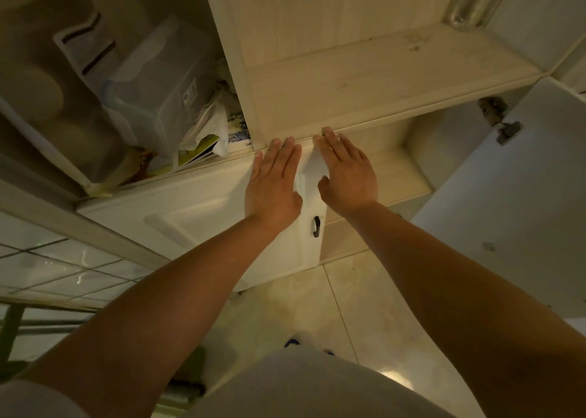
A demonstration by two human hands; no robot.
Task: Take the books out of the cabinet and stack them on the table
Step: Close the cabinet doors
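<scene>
Hands out flat in front of me, left hand and right hand side by side, fingers straight and spread, holding nothing, fingertips at the front edge of the cabinet shelf. I see no books on that bare shelf; the nearest thing to one is a blue-patterned cover wedged upright in the left compartment beside a clear plastic box. Lower right door stands open, lower left door closed.

Dim warm light, glossy beige floor tiles
</scene>
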